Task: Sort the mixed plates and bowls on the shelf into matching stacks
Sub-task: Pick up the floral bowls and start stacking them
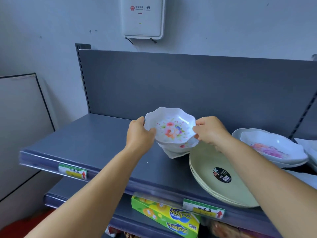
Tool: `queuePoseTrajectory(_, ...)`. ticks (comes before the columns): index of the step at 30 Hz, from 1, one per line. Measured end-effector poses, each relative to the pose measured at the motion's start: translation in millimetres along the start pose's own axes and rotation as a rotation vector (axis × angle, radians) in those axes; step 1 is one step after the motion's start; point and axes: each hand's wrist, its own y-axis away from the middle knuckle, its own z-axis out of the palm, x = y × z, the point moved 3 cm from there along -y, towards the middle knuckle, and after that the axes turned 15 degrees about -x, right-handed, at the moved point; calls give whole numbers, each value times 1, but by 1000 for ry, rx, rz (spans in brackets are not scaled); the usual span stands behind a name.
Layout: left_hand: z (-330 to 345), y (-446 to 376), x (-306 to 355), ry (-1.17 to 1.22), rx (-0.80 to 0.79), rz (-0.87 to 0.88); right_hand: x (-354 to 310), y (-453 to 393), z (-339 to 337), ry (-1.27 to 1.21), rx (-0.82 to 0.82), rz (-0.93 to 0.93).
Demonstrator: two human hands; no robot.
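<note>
both arms stretched out over the shelf [96,134], left hand [139,133] and right hand [210,131] pinching opposite rims of the floral bowl [170,128], tilted atop matching bowls

- White wall box [142,17] with logos, mounted above the shelving.
- Price tags [72,171] and [203,208] with red arrows, clipped to the front rail.
- Green and yellow carton [165,216], lying on the lower level.
- Framed pale board [20,117], leaning at left.
</note>
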Motion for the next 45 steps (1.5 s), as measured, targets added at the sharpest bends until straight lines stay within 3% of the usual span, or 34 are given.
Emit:
queuePoseTrajectory(13,57,-56,-16,-63,-40,-213,47,-49,-11,181,-193,84)
queuePoseTrajectory(19,61,-63,-20,-4,-41,-155,55,-54,-11,186,-234,62)
queuePoseTrajectory(28,61,-63,-11,-155,-102,-172,67,-49,-14,123,-318,114)
queuePoseTrajectory(37,60,-71,-5,230,-100,-197,65,-46,-9,-31,-243,112)
queuePoseTrajectory(45,61,-72,-7,321,-107,-194,69,-44,-3,-92,-205,139)
